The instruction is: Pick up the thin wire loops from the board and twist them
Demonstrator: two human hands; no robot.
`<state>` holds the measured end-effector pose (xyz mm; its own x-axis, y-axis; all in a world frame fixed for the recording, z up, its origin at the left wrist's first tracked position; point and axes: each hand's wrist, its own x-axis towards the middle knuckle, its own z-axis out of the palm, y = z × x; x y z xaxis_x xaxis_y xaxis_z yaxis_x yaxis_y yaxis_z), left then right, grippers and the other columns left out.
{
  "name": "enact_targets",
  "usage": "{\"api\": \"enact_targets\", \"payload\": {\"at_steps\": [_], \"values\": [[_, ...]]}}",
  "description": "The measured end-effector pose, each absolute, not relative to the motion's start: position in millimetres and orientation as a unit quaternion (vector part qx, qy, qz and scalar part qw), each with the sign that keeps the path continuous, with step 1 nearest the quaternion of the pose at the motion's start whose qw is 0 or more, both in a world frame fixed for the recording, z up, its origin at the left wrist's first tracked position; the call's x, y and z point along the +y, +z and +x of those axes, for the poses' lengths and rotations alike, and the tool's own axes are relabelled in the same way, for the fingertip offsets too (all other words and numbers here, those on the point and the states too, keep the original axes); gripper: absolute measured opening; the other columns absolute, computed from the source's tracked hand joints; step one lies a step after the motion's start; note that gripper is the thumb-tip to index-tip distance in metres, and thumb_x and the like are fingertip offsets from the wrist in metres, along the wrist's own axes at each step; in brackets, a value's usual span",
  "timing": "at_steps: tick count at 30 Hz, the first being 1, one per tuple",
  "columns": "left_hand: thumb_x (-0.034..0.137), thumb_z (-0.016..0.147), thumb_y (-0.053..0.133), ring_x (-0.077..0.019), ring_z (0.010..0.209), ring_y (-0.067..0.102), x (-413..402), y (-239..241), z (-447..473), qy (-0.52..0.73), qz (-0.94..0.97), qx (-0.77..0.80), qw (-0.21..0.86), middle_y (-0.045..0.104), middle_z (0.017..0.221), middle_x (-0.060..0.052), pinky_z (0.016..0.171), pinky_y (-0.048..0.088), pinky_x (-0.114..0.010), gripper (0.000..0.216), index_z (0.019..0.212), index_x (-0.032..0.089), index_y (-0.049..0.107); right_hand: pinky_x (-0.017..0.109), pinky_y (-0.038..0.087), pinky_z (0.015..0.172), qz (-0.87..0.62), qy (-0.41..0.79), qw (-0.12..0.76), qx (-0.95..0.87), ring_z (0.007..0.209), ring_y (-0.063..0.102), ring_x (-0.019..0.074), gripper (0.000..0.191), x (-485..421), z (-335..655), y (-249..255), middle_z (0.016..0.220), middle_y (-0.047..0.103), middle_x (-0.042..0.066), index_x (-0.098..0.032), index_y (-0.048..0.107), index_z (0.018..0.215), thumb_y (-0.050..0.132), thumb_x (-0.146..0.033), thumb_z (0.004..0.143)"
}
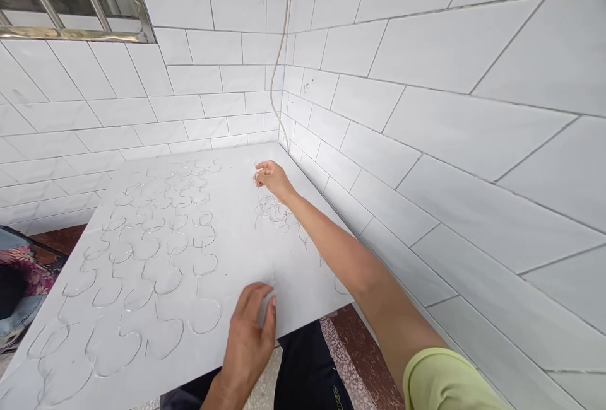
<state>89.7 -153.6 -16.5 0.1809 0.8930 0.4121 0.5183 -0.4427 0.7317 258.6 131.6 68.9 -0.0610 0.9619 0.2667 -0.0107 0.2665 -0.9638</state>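
Observation:
My right hand point(272, 178) reaches out to the far part of the white tabletop point(237, 233). Its fingers are pinched, with a small pale bit at the tips that is too fine to name. Just below it lies a tangled heap of thin wire pieces point(274, 209), partly hidden by my forearm. My left hand point(252, 328) hovers at the near edge of the table, fingers loosely curled, with a gap between thumb and forefinger and nothing visible in it. Left of both hands, many curved, hook-like thin wires point(146, 247) are laid out in rows.
White tiled walls point(411, 113) meet at the corner behind and right of the table. A thin cable point(274, 76) hangs down there. A barred window point(71, 0) is at upper left. A patterned fabric item point(33, 271) lies beyond the table's left edge.

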Motion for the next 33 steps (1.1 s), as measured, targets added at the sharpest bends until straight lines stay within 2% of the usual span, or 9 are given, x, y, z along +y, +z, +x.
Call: {"api": "enact_targets", "payload": {"at_steps": [5,8,10,12,14,19,25,30,33], "values": [[0.049,0.095,0.061,-0.0238,0.096,0.069,-102,25,88,0.495,0.555,0.554,0.374,0.071,0.107,-0.009,0.085,0.059,-0.042,0.035,0.115,0.021,0.066,0.031,0.052,0.074,-0.257,0.601,0.592,-0.472,0.075,0.061,0.0136,0.023,65,250,63,0.085,0.066,0.003,-0.014,0.069,0.095,0.076,-0.023,0.074],[0.051,0.089,0.069,-0.0235,0.099,0.069,-68,40,95,0.561,0.47,0.526,0.434,0.069,0.113,-0.011,0.083,0.06,-0.04,0.046,0.12,0.018,0.063,0.03,0.052,0.074,-0.204,0.652,0.591,-0.428,0.075,0.06,0.013,0.021,46,247,58,0.084,0.064,0.002,-0.016,0.07,0.091,0.079,-0.023,0.073],[0.05,0.086,0.072,-0.0219,0.094,0.07,-51,45,101,0.565,0.419,0.491,0.515,0.069,0.116,-0.013,0.081,0.059,-0.039,0.044,0.114,0.016,0.065,0.029,0.052,0.074,-0.184,0.665,0.585,-0.427,0.075,0.058,0.013,0.02,39,246,54,0.083,0.063,0.002,-0.017,0.07,0.091,0.079,-0.024,0.074],[0.049,0.086,0.073,-0.019,0.089,0.069,-39,46,106,0.564,0.388,0.437,0.584,0.07,0.109,-0.013,0.08,0.057,-0.036,0.042,0.109,0.014,0.068,0.029,0.052,0.074,-0.176,0.662,0.584,-0.436,0.075,0.057,0.0132,0.018,36,246,49,0.084,0.063,0.001,-0.019,0.07,0.09,0.079,-0.025,0.075],[0.047,0.086,0.074,-0.0152,0.082,0.066,-30,43,110,0.58,0.38,0.398,0.601,0.07,0.099,-0.01,0.076,0.055,-0.031,0.039,0.106,0.014,0.071,0.029,0.052,0.073,-0.176,0.656,0.586,-0.442,0.074,0.056,0.0131,0.016,34,248,43,0.085,0.063,0.001,-0.02,0.07,0.089,0.078,-0.026,0.076],[0.044,0.083,0.076,-0.011,0.075,0.061,-13,32,115,0.606,0.41,0.351,0.584,0.068,0.095,-0.006,0.069,0.051,-0.026,0.029,0.092,0.017,0.072,0.03,0.053,0.075,-0.204,0.648,0.581,-0.447,0.079,0.058,0.0147,0.018,34,255,31,0.086,0.062,0.001,-0.022,0.069,0.088,0.078,-0.031,0.076],[0.039,0.085,0.073,-0.0115,0.071,0.062,-2,22,117,0.623,0.398,0.376,0.559,0.064,0.086,-0.004,0.067,0.053,-0.027,0.024,0.09,0.015,0.071,0.028,0.053,0.077,-0.229,0.636,0.576,-0.46,0.084,0.061,0.014,0.026,39,260,24,0.094,0.065,0.003,-0.021,0.072,0.099,0.079,-0.035,0.079],[0.039,0.089,0.064,-0.0143,0.064,0.063,-4,22,116,0.634,0.442,0.479,0.416,0.065,0.078,-0.003,0.061,0.056,-0.03,0.024,0.088,0.016,0.068,0.028,0.052,0.07,-0.283,0.602,0.574,-0.477,0.078,0.061,0.014,0.035,40,263,23,0.091,0.066,0.005,-0.019,0.072,0.096,0.072,-0.052,0.085],[0.038,0.091,0.06,-0.015,0.063,0.062,-8,24,114,0.626,0.475,0.52,0.336,0.064,0.076,-0.003,0.059,0.054,-0.029,0.022,0.088,0.018,0.068,0.029,0.053,0.071,-0.311,0.554,0.553,-0.539,0.076,0.062,0.0145,0.044,34,265,28,0.088,0.067,0.006,-0.019,0.072,0.093,0.063,-0.062,0.09]]}}
